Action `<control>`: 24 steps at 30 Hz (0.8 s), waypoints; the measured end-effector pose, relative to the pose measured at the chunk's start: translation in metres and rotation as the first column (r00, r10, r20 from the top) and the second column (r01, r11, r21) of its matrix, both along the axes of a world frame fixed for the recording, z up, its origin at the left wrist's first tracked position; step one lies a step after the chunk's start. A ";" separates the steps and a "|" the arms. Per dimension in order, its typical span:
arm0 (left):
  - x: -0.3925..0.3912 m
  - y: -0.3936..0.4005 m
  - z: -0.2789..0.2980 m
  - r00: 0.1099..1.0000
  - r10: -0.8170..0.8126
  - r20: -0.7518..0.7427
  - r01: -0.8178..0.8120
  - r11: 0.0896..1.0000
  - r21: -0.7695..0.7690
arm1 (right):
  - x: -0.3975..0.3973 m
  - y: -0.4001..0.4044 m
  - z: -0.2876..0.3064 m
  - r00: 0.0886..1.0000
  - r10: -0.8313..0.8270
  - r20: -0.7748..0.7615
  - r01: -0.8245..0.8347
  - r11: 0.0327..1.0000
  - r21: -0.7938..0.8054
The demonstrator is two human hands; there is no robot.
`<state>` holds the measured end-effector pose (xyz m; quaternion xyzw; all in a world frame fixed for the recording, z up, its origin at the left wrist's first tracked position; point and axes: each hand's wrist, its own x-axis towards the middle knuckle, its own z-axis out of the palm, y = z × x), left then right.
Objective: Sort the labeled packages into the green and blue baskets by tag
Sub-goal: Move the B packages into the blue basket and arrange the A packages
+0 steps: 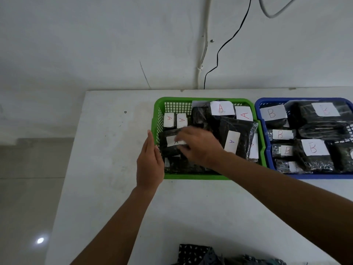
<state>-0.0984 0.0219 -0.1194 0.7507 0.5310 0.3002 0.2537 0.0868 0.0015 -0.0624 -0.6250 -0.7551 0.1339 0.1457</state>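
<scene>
Right hand [198, 144] sets a black plastic-wrapped package [172, 145] with a white "A" tag into the green plastic mesh basket [202, 101], fingers curled on it. Left hand [150, 165], fingers straight, steadies the rim. Next, I'd judge: release. The blue plastic basket [267, 150] holds "B" tags; the white counter [107, 150] looks nearly sorted.

Under my right hand [198, 144]: package [172, 148], glossy crinkled dark plastic wrap, matt white paper tag [172, 140]. Around it, green basket [200, 176], smooth moulded plastic lattice. Beneath, table [114, 150], matt white, scuffed.
</scene>
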 end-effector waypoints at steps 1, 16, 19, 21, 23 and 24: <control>0.000 0.000 0.000 1.000 0.004 0.006 -0.004 1.000 -0.002 | -0.001 -0.008 -0.002 0.999 0.046 0.011 -0.044 0.992 -0.118; -0.001 0.000 -0.001 1.000 0.002 -0.002 -0.002 1.000 0.000 | -0.022 -0.010 0.004 0.881 0.291 0.372 -0.135 0.910 -0.391; -0.002 0.001 -0.003 1.000 -0.002 0.000 0.002 1.000 0.005 | -0.020 -0.006 0.007 0.872 0.327 0.365 -0.173 0.903 -0.394; -0.002 0.001 -0.002 1.000 0.001 0.001 -0.001 1.000 0.002 | -0.018 -0.006 0.007 0.873 0.348 0.342 -0.208 0.899 -0.385; -0.001 0.001 -0.001 1.000 -0.006 0.007 0.006 1.000 0.006 | -0.013 -0.008 0.007 0.881 0.352 0.317 -0.227 0.901 -0.369; -0.002 0.001 -0.001 1.000 -0.011 0.007 0.011 1.000 0.011 | -0.010 -0.010 0.005 0.891 0.342 0.299 -0.225 0.904 -0.364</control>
